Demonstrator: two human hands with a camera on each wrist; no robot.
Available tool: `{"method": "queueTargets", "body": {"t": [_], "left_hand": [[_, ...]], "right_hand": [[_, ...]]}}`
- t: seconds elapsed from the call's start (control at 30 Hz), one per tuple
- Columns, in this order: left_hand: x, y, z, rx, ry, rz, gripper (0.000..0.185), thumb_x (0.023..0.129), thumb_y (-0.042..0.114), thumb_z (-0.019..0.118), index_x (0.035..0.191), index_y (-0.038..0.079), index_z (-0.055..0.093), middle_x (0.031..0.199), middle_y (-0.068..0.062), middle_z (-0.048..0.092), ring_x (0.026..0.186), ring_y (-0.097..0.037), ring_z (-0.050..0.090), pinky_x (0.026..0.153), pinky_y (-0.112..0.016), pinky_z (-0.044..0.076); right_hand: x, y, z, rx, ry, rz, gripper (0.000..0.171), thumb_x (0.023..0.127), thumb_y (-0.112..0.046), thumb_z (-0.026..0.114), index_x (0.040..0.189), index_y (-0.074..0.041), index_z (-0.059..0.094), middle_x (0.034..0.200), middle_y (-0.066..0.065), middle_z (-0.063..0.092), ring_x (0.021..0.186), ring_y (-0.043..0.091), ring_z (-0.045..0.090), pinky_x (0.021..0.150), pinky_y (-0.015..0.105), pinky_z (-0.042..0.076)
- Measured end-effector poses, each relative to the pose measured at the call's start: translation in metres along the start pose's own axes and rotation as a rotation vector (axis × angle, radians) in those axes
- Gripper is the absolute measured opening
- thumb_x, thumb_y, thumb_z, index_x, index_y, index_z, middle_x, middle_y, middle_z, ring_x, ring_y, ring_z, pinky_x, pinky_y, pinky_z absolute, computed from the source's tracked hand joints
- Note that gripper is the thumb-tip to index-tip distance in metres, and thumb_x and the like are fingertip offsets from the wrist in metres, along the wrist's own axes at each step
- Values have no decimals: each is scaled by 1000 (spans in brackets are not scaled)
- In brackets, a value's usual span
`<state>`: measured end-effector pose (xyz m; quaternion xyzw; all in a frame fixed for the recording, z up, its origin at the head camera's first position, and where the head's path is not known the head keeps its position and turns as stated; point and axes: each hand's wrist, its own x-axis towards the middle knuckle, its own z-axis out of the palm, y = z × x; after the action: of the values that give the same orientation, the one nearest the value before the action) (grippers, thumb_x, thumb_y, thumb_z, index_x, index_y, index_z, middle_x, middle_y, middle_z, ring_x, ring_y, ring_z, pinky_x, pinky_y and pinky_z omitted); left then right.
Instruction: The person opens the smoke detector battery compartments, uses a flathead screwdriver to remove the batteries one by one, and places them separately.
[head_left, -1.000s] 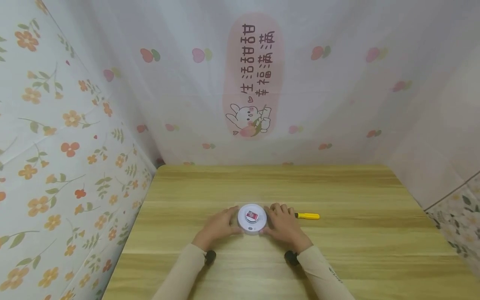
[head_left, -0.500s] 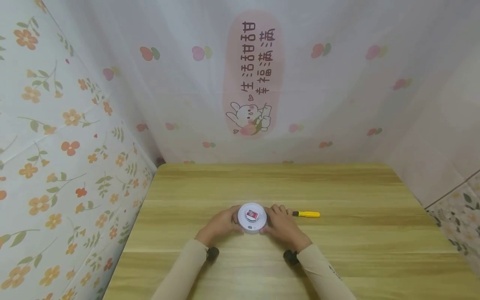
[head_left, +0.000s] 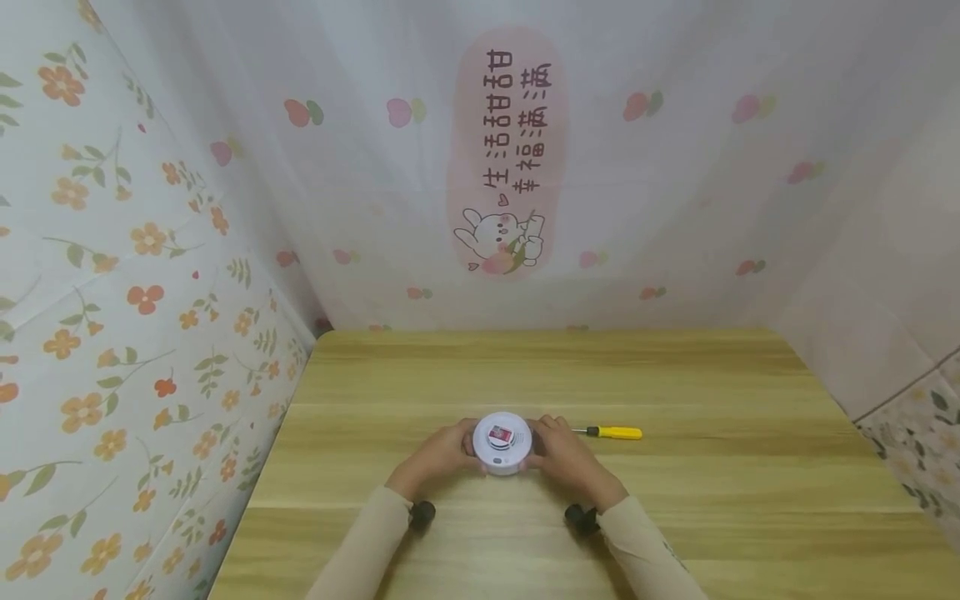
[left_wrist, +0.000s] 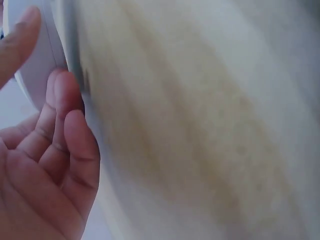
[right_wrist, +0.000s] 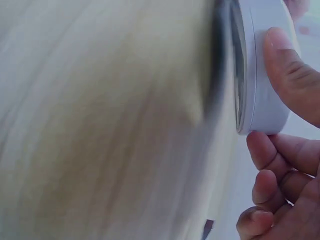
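Observation:
A round white smoke detector (head_left: 502, 462) with a red label on top is held between both hands over the middle of the table. My left hand (head_left: 438, 457) grips its left side; in the left wrist view, the thumb lies along the white rim (left_wrist: 47, 47) with curled fingers (left_wrist: 82, 145) below. From the other side my right hand (head_left: 568, 457) holds it, its thumb (right_wrist: 287, 70) pressed on the side wall and fingertips at the lower edge. A dark shadow shows beside its base in the right wrist view. Behind the right hand lies a yellow-handled screwdriver (head_left: 618, 432), its tip hidden.
The wood-grain table (head_left: 375, 375) reaches back to a white printed curtain (head_left: 660, 192). A flowered cloth (head_left: 150, 333) hangs along the left side, and more cloth hangs on the right. Dark wrist cameras (head_left: 422, 514) sit under the sleeves.
The smoke detector has tilted slightly, showing more of its front side wall. My right hand has drawn a little away from the screwdriver, baring part of its shaft. Both hands keep their hold.

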<state>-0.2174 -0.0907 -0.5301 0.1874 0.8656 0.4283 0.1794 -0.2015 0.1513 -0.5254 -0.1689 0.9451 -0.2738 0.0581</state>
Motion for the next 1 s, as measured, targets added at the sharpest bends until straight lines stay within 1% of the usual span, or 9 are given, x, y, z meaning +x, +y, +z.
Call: {"method": "queueTargets", "body": {"t": [0.13, 0.27, 0.5, 0.6, 0.7, 0.8, 0.87, 0.93, 1.0], "left_hand": [[-1, 6, -6, -77, -26, 7, 72, 74, 18, 82, 136, 0, 49, 80, -1, 56, 74, -12, 50, 64, -21, 44], [-2, 10, -13, -163, -44, 5, 67, 77, 15, 80, 134, -3, 50, 81, -3, 59, 72, -12, 53, 61, -21, 45], [-6, 10, -18, -129, -37, 33, 59, 83, 22, 75, 131, -5, 54, 82, 0, 60, 76, -11, 53, 65, -20, 45], [-8, 12, -18, -122, -31, 24, 55, 87, 24, 71, 130, -4, 55, 87, -3, 63, 79, -12, 54, 68, -22, 47], [-10, 11, -17, -124, -25, 20, 49, 91, 28, 65, 128, -3, 57, 95, -8, 67, 86, -14, 58, 75, -26, 50], [-11, 9, -13, -141, -33, 22, 46, 96, 35, 58, 123, -2, 60, 98, -11, 69, 90, -15, 60, 80, -30, 50], [-11, 8, -11, -139, -43, 34, 47, 98, 40, 52, 118, -2, 62, 95, -12, 69, 88, -16, 61, 80, -30, 50], [-12, 9, -9, -131, -51, 49, 50, 100, 43, 48, 113, -2, 64, 91, -12, 69, 86, -16, 62, 78, -30, 51], [-13, 10, -8, -123, -52, 56, 52, 100, 44, 45, 111, -3, 65, 89, -11, 69, 84, -15, 62, 75, -28, 50]], "right_hand": [[-2, -1, -5, 104, 14, 16, 66, 74, -31, 81, 130, -3, 58, 99, -1, 60, 94, 15, 46, 84, 34, 45], [-3, 1, -9, 200, 8, 14, 64, 77, -32, 79, 129, -1, 59, 96, -1, 58, 91, 14, 45, 79, 28, 41], [-7, -4, -13, 260, 20, -5, 59, 83, -33, 73, 126, 4, 59, 90, -2, 56, 82, 12, 45, 69, 22, 39], [-8, -5, -14, 273, 40, -2, 53, 88, -30, 69, 125, 6, 59, 88, -1, 56, 79, 11, 45, 66, 20, 39], [-9, -8, -15, 290, 62, 30, 47, 93, -28, 63, 125, 6, 59, 88, 2, 58, 77, 12, 46, 64, 22, 40], [-11, -13, -15, 305, 100, 90, 44, 97, -29, 57, 123, 6, 60, 97, 8, 63, 83, 14, 53, 71, 28, 48], [-12, -16, -16, 307, 128, 116, 43, 99, -30, 53, 121, 6, 61, 105, 13, 66, 91, 20, 59, 79, 36, 52], [-13, -18, -16, 299, 157, 123, 43, 100, -30, 51, 117, 8, 62, 110, 19, 67, 98, 27, 63, 87, 44, 53], [-13, -19, -16, 286, 172, 118, 44, 101, -30, 49, 115, 9, 63, 111, 22, 67, 103, 34, 64, 91, 48, 52]]}}
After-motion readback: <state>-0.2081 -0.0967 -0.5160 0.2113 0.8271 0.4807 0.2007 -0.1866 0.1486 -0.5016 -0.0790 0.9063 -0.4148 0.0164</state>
